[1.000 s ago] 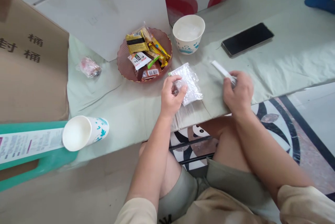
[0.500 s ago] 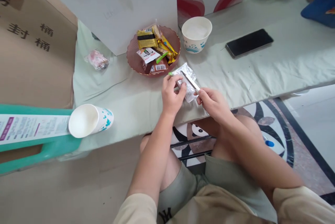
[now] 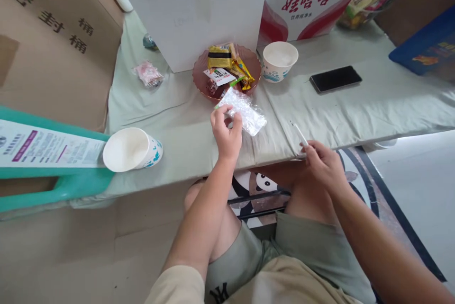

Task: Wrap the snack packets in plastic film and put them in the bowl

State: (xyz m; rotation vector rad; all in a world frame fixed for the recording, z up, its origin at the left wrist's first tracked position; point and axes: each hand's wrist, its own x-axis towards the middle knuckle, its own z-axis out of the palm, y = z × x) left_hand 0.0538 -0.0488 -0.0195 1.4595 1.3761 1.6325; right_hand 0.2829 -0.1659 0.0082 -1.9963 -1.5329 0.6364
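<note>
My left hand (image 3: pixel 226 134) pinches a crinkled clear plastic packet (image 3: pixel 249 113) by its left side, with a bit of green at its edge. Whatever lies inside the packet is hard to make out. To the right, near the cloth's front edge, my right hand (image 3: pixel 324 165) is closed on a slim white pen-like stick (image 3: pixel 301 134). Its thin dark tip points up and left, apart from the packet. Just behind the packet stands a pink glass bowl (image 3: pixel 199 81) of wrapped snacks (image 3: pixel 220 74).
Paper cups stand behind the bowl's right side (image 3: pixel 279 69) and lie tipped at left (image 3: pixel 151 152). A black phone (image 3: pixel 336 79) rests on the pale cloth (image 3: pixel 185 138). White boxes (image 3: pixel 209 15) line the back. A cardboard box (image 3: pixel 71 58) and green-handled item (image 3: pixel 78 181) occupy the left.
My right hand has drawn the white stick away from the packet, toward the right and front. My left hand keeps hold of the packet. The view has shifted somewhat.
</note>
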